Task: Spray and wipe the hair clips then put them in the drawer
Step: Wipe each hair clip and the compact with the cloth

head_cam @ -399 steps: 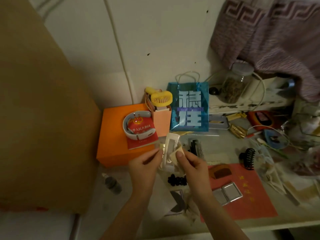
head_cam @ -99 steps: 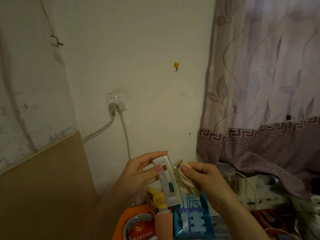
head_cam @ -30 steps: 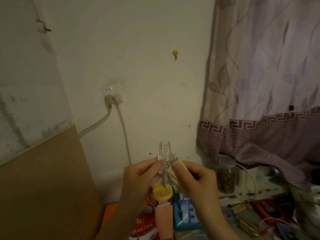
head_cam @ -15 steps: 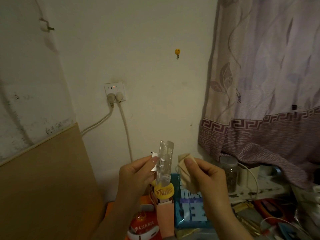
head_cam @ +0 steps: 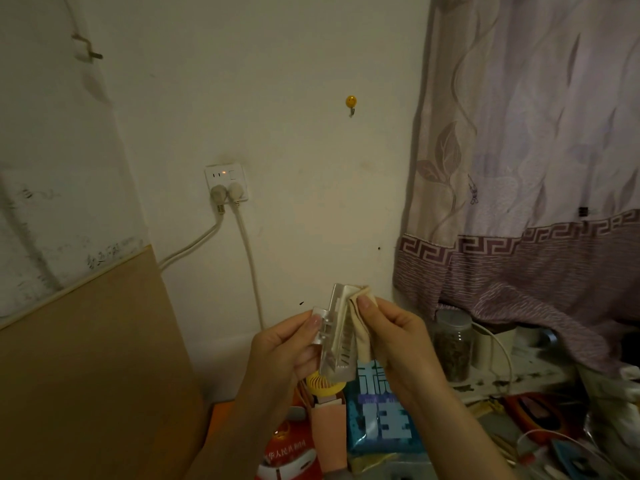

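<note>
1. Two risks: the clear rectangular plastic hair clip (head_cam: 335,337), raised over the far clutter, is only pinched by the left hand (head_cam: 282,355); it could slip.
2. The right hand (head_cam: 394,344), its grip holding a beige cloth (head_cam: 356,323), may snag the teeth.

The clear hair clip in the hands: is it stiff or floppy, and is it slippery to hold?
The clear hair clip probably is stiff: it keeps its straight shape while the left hand pinches one edge. Its glossy plastic may be slippery. The cloth in the right hand drapes, so it is floppy.
</note>
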The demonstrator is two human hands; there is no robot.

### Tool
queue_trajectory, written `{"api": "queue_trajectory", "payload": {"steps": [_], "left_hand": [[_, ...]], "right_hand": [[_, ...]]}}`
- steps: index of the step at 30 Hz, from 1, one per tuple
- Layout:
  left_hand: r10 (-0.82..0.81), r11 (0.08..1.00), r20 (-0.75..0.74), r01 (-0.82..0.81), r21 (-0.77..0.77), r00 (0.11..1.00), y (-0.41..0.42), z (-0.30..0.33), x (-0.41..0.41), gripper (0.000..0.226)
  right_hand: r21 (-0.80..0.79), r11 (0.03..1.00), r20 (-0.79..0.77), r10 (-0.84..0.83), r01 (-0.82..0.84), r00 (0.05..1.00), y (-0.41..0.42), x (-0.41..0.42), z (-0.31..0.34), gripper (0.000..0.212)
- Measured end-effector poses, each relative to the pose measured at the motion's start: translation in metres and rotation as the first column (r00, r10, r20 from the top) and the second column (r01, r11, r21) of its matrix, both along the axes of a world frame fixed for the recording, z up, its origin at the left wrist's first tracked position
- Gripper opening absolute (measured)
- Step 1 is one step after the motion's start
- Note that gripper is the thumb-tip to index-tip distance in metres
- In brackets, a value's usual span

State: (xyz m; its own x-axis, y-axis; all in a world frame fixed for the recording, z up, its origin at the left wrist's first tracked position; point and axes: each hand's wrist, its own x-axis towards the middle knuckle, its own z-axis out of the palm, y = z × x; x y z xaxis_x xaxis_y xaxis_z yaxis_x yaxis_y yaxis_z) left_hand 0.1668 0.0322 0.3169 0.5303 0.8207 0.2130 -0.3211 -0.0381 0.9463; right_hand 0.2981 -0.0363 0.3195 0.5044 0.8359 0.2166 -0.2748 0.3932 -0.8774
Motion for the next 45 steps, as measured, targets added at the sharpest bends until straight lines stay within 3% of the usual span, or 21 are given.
{"api": "queue_trajectory", "payload": {"steps": [6, 11, 14, 19, 29, 37, 42, 45], "left_hand": [[0.033, 0.998, 0.006, -0.034, 0.053, 0.999, 0.0, 0.003, -0.001, 0.022], [0.106, 0.985, -0.015, -0.103, 0.136, 0.994, -0.004, 0.008, -0.004, 0.028], [0.083, 0.979, -0.043, -0.073, 0.191, 0.996, -0.009, 0.013, -0.005, 0.02], [0.075, 0.962, -0.073, -0.053, 0.269, 0.995, -0.015, 0.018, -0.005, 0.028], [0.036, 0.986, -0.023, -0.031, 0.164, 0.999, -0.011, 0.016, -0.008, 0.025], [0.053, 0.995, -0.008, -0.052, 0.09, 0.999, -0.001, 0.01, -0.009, 0.025], [0.022, 0.991, -0.025, -0.018, 0.135, 0.999, -0.002, 0.011, -0.012, 0.025], [0.0, 0.986, -0.05, 0.008, 0.164, 0.999, -0.006, 0.012, -0.013, 0.025]], "right_hand": [[-0.015, 0.997, 0.045, 0.081, -0.08, 0.996, -0.003, -0.005, -0.008, 0.036], [-0.035, 0.999, 0.068, 0.007, -0.005, 0.998, -0.006, -0.005, -0.007, 0.036], [-0.051, 0.998, 0.097, -0.044, 0.049, 0.994, -0.006, -0.008, -0.006, 0.035], [-0.032, 0.998, 0.086, -0.053, 0.056, 0.995, -0.008, -0.012, -0.006, 0.03], [-0.033, 0.999, 0.17, 0.016, -0.011, 0.985, -0.016, -0.014, -0.017, 0.03], [-0.138, 0.99, 0.257, 0.041, -0.005, 0.966, -0.027, -0.018, -0.048, 0.028], [-0.101, 0.986, 0.31, -0.099, 0.136, 0.946, -0.025, -0.003, -0.037, 0.053], [-0.024, 0.982, 0.34, -0.168, 0.187, 0.925, -0.024, 0.006, -0.014, 0.05]]}}
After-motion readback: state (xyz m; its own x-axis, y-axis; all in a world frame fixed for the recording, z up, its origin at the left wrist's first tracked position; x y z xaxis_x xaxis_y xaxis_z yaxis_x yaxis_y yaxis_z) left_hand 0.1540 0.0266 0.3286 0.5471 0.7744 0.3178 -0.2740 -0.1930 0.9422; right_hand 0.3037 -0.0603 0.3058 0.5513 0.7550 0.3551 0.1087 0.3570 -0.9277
